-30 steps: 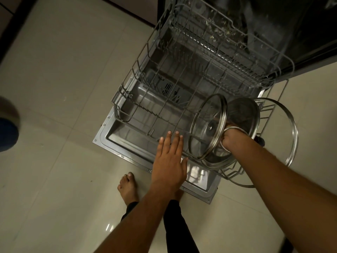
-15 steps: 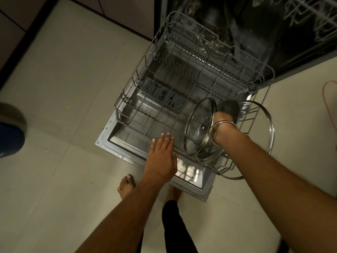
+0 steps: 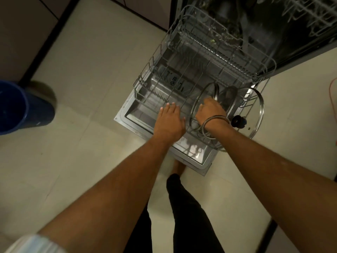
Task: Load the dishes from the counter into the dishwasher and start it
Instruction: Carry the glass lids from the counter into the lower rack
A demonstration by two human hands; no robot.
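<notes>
Glass lid [image 3: 204,105] stands on edge in the dishwasher rack [image 3: 182,73], right hand [image 3: 211,112] curled over its rim; left hand [image 3: 170,121] flat, fingers straight, just beside it.

rack [image 3: 164,57]: grey coated wire, matt | lids [image 3: 259,110]: clear glass, shiny metal rims, black plastic knob [image 3: 238,121] | dishwasher door [image 3: 131,123]: brushed steel, reflective | floor [image 3: 87,70]: smooth glossy pale tile | bin [image 3: 21,106]: glossy blue plastic | bangle [image 3: 215,118]: polished metal
</notes>
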